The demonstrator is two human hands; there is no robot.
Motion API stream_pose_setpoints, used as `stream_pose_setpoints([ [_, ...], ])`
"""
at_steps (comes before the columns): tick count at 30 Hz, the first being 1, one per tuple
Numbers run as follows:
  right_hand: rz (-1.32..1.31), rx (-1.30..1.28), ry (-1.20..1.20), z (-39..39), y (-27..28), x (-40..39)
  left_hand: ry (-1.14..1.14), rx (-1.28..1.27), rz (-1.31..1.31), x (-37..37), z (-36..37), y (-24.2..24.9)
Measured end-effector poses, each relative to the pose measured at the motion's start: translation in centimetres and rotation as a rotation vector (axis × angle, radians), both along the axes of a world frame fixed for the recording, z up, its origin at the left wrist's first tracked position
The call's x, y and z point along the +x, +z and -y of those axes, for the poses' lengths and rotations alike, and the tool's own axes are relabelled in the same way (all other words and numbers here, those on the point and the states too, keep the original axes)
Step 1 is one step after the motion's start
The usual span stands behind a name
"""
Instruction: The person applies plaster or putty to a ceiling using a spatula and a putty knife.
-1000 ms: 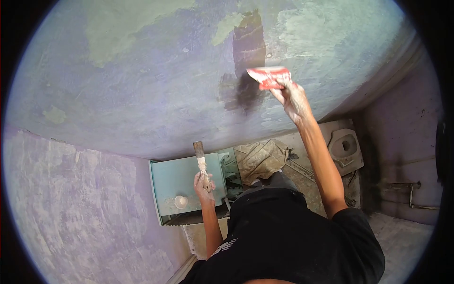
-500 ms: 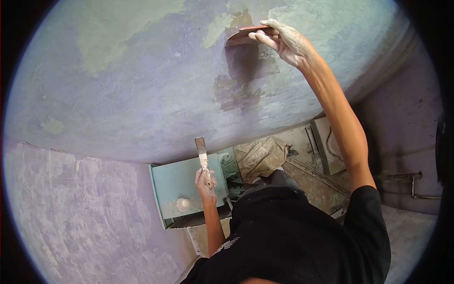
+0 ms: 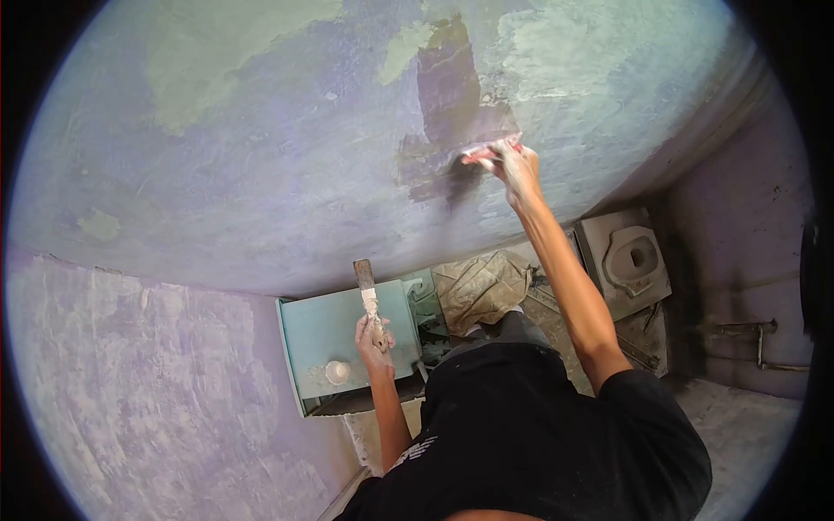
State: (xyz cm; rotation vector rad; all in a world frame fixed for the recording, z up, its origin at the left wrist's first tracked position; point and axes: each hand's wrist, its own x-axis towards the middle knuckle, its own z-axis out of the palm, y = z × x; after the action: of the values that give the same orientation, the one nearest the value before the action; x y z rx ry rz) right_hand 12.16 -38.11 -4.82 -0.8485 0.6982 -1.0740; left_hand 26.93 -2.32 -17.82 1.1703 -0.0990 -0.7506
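My right hand [image 3: 514,172] grips a flat scraper with a red edge [image 3: 488,154], held against the wall [image 3: 304,156]. Around it the wall carries a darker, damp-looking patch [image 3: 447,87], with paler green and whitish areas to either side. Lower down, my left hand [image 3: 374,343] is closed round the handle of a putty knife [image 3: 368,295], its worn blade pointing up toward the wall. Whitish residue coats both hands and the knife's handle.
Below my left hand stands a pale green cabinet [image 3: 317,330] with a small white round object [image 3: 337,373] on top. A crumpled tan cloth [image 3: 482,291] lies beside it. At right are a dusty squat toilet pan [image 3: 632,260] and a wall pipe [image 3: 760,347].
My right hand has moved down the wall with the scraper, across the dark patch. My left hand and the putty knife have barely shifted. The toilet pan is now uncovered by my arm.
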Motion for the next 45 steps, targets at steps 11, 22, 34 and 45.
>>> stream_pose_setpoints([
  [11,-0.057,-0.077,0.029,-7.0,4.5,2.2,-0.087,0.023,-0.011,-0.8,1.5,0.1],
  [22,-0.031,-0.033,-0.081,5.5,5.8,-3.9,-0.06,0.001,-0.018,-0.2,1.0,-0.4],
  [34,0.083,-0.088,0.039,-0.5,6.8,-8.9,-0.122,-0.021,0.013,0.0,2.5,-0.1],
  [45,0.165,0.217,0.196,-6.1,-2.0,0.8,-0.074,-0.007,0.007,-0.4,0.8,-0.3],
])
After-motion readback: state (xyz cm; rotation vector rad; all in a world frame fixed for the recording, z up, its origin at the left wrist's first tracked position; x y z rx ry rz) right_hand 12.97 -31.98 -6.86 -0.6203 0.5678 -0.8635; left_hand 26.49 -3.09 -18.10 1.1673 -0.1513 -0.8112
